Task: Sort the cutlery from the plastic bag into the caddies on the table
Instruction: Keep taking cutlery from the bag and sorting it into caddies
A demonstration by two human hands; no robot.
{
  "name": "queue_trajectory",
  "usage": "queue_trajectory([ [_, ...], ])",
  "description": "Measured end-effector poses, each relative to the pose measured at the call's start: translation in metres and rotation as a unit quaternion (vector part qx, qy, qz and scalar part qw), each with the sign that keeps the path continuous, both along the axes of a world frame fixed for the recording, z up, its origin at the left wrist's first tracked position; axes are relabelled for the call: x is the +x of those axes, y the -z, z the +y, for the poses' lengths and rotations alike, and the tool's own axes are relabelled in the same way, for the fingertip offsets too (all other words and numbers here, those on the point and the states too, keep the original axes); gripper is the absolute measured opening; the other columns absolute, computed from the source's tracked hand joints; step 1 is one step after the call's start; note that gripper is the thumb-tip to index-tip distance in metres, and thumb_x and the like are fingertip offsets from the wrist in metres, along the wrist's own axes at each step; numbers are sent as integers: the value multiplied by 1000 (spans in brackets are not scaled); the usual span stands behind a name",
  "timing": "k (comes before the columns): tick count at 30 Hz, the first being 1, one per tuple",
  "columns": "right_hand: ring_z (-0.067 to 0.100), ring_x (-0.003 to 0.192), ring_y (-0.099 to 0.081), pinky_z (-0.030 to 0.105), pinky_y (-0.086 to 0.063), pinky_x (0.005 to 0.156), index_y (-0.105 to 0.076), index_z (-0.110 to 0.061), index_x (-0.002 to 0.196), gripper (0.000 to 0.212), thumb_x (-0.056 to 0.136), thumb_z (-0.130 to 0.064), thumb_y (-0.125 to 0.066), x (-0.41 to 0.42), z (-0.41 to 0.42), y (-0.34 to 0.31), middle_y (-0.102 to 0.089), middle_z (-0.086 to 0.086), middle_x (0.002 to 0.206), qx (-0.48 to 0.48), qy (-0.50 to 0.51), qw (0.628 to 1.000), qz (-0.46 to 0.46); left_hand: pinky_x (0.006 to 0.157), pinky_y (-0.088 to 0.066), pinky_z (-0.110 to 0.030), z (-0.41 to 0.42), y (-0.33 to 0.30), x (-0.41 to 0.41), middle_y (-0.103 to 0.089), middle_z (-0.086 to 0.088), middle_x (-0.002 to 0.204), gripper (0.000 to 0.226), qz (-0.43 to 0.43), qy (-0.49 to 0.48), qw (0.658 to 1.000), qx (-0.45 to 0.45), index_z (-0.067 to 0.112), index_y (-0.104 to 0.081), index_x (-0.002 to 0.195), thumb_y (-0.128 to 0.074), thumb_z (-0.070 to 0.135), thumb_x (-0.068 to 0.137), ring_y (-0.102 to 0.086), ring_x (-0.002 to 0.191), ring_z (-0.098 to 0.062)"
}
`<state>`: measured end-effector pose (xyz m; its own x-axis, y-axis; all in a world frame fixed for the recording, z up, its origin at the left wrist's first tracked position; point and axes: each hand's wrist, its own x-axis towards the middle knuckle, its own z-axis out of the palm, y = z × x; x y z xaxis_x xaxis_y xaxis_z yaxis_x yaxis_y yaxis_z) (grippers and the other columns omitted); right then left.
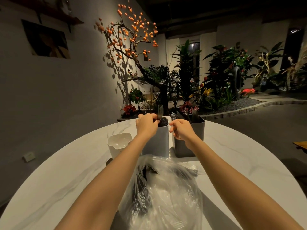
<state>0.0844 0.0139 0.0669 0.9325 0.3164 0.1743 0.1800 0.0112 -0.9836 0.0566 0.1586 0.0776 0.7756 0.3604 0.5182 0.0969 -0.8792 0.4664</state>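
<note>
The left hand is pinching a dark fork, tines up, over the light grey caddy. The right hand is curling round clear cutlery beside the dark caddy. The plastic bag is lying near, between both forearms.

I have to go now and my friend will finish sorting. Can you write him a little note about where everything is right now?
Left hand holds a dark fork upright over the light grey caddy, which already has dark cutlery in it.
Right hand grips clear cutlery beside the dark grey caddy, which holds some pieces too.
The white caddy on the left looks nearly empty.
The plastic bag near you is still full of dark and clear cutlery: keep sorting.
</note>
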Motion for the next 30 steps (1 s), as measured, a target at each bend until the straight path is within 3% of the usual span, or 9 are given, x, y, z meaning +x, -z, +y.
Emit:
queue_trajectory([
  [4,11,50,-46,19,-36,47,-62,-9,94,27,102,-15,-37,1,-4,0,-60,6,66,-8,-2,1000,-3,83,-21,-32,-10,-1,-5,-65,10,117,32,-79,42,996,-6,32,-59,124,-62,36,92,-40,120,-18],
  [8,11,49,-46,18,-35,45,-62,-10,95,26,101,-15,-38,1,-7,-1,-60,6,66,-13,-7,1000,-2,85,-19,-31,-14,-7,-5,-65,14,115,32,-97,81,992,23,36,-59,126,-59,35,94,-45,116,-14],
  [11,11,50,-46,17,-35,43,-63,-8,97,25,101,-15,-38,0,-7,0,-60,6,68,-13,-17,1000,-1,88,-20,-34,-15,-6,-7,-65,10,119,25,-45,49,993,94,34,-65,119,-54,30,97,-43,117,-16],
  [14,11,53,-46,15,-36,42,-64,-9,101,26,102,-18,-40,-3,-9,0,-59,6,70,-15,-39,999,-7,96,-22,-37,-12,1,-9,-61,2,124,29,23,37,992,120,32,-62,125,-49,29,100,-39,123,-18],
  [19,8,52,-45,15,-33,44,-68,-15,109,30,103,-27,-41,-7,-8,1,-59,4,70,-48,-91,994,-26,94,-24,-35,-11,6,-15,-62,1,123,34,-84,91,992,-6,25,-60,128,-38,32,103,-43,120,-18],
  [23,8,52,-43,14,-30,43,-70,-21,103,22,100,-28,-49,-16,-3,0,-56,2,68,-60,-126,989,-45,84,-42,-41,-9,0,-22,-66,4,89,27,-128,103,985,-45,19,-70,94,-53,41,96,-51,95,-20],
  [26,8,52,-43,14,-31,43,-71,-13,108,25,99,-26,-52,-23,5,-2,-55,2,67,-51,-128,989,-56,70,-49,-37,-2,0,-31,-61,4,73,24,-121,87,987,-56,18,-65,79,-59,36,94,-57,76,-18],
  [30,9,52,-50,21,-36,53,-67,-5,105,34,102,-30,-44,-32,15,-3,-61,4,70,-35,-121,992,-1,62,-42,-29,10,2,-46,-60,1,73,22,-146,45,981,-118,13,-62,83,-58,30,96,-54,69,-16],
])
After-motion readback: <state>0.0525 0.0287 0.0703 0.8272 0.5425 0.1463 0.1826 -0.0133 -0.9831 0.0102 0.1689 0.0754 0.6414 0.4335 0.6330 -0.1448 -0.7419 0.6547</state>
